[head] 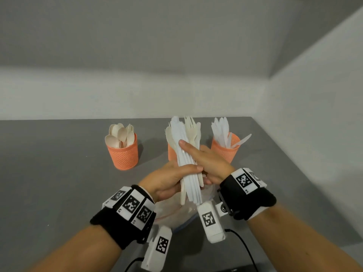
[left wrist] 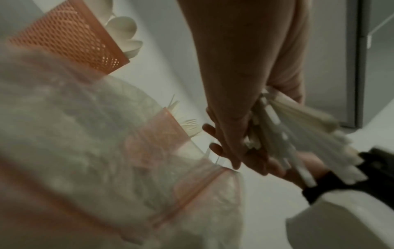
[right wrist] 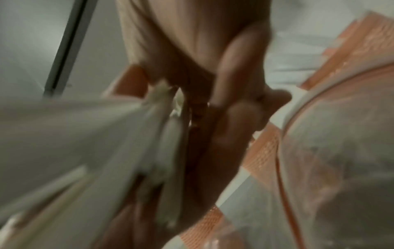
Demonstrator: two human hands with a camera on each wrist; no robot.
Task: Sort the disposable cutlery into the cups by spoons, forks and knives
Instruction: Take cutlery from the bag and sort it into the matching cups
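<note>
Both hands hold one mixed bundle of white and cream cutlery (head: 177, 134) upright above the grey table (head: 59, 173). My left hand (head: 167, 179) grips its handles, thumb laid across the front. My right hand (head: 208, 163) holds it from the right, index finger straight along the blades. Three orange mesh cups stand behind. The left cup (head: 123, 154) holds spoons. The middle cup (head: 171, 153) is mostly hidden by the bundle, and the left wrist view shows forks (left wrist: 190, 125) in it. The right cup (head: 225, 150) holds knives. The bundle's handle ends (left wrist: 302, 143) fan out in the left wrist view.
A clear plastic zip bag (head: 172, 211) lies on the table under my hands; it also fills the wrist views (left wrist: 85, 151) (right wrist: 341, 160). Black cables (head: 242, 246) run along the near edge. A wall stands behind the cups, and the table ends at the right.
</note>
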